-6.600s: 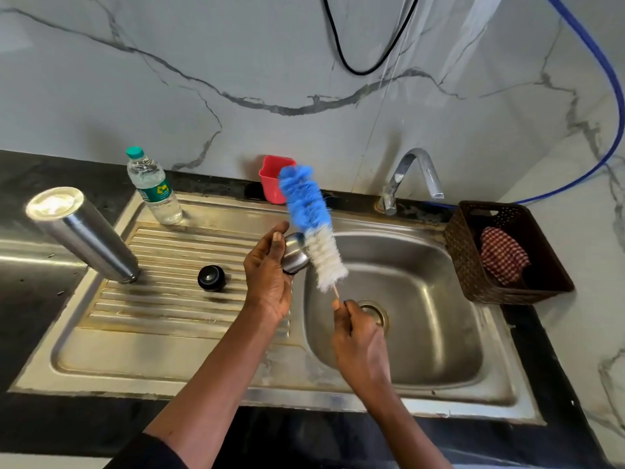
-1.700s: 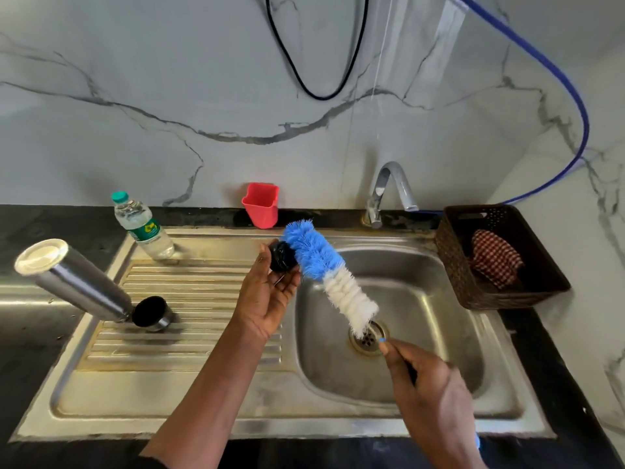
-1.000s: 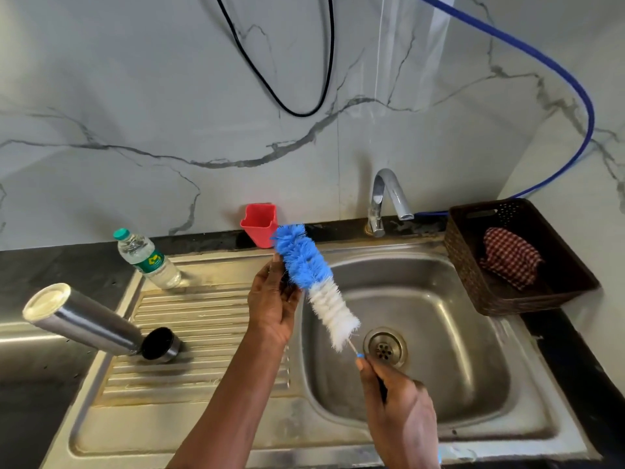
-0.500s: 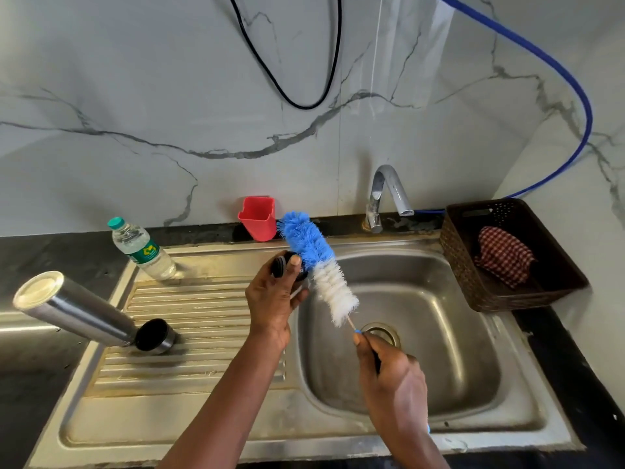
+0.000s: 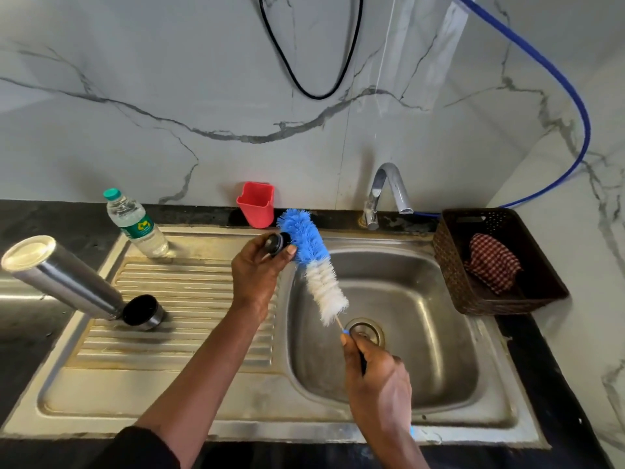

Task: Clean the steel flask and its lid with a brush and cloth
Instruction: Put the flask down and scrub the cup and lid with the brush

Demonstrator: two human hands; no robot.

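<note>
1. Black lid pinched in the curled fingers of the left hand, with blue brush bristles touching it.
2. Right hand wrapped round the brush handle, over the sink.
3. Steel flask rests well left of the left fingers; cloth in the basket, far right.

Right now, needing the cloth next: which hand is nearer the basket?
Right. The right hand holds the brush over the bowl, left of the basket; the left hand holds the stopper farther left.

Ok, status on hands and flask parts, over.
Left hand grips black lid. Right hand holds brush, blue bristles on lid. Flask and steel cap stand on drainboard. Nothing blocking.
</note>
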